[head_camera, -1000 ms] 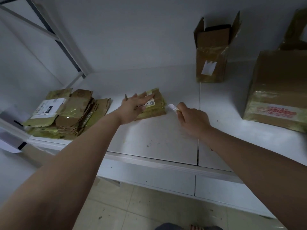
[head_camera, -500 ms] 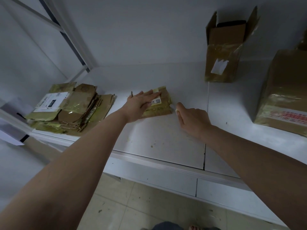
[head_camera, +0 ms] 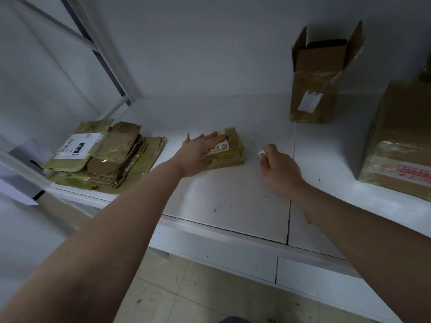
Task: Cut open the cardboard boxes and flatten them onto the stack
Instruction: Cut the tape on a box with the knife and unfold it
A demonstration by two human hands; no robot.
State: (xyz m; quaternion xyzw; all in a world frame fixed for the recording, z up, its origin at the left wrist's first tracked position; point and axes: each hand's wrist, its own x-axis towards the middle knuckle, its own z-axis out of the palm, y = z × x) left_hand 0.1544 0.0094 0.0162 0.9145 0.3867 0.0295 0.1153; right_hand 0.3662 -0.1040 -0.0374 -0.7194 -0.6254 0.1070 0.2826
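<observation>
A small flattened cardboard box (head_camera: 233, 148) with yellowish tape and a white label lies on the white shelf (head_camera: 233, 199). My left hand (head_camera: 198, 155) presses flat on it, fingers straight. To its right, apart from the box, my right hand (head_camera: 277, 169) is curled round a small white cutter (head_camera: 262, 154), only its tip showing. A stack of flattened boxes (head_camera: 105, 157) lies at the shelf's left end. An opened upright box (head_camera: 319, 82) stands at the back right, and a big taped box (head_camera: 401, 141) sits at the far right.
A metal rack frame (head_camera: 102, 54) runs up at the back left against the white wall. The shelf's front edge (head_camera: 233, 238) crosses below my arms, with a tiled floor (head_camera: 186, 297) beneath. A seam (head_camera: 290, 206) splits the shelf surface.
My right hand has drawn a little to the right, away from the small box. My left hand stays pressed on the box. The view shifted slightly left.
</observation>
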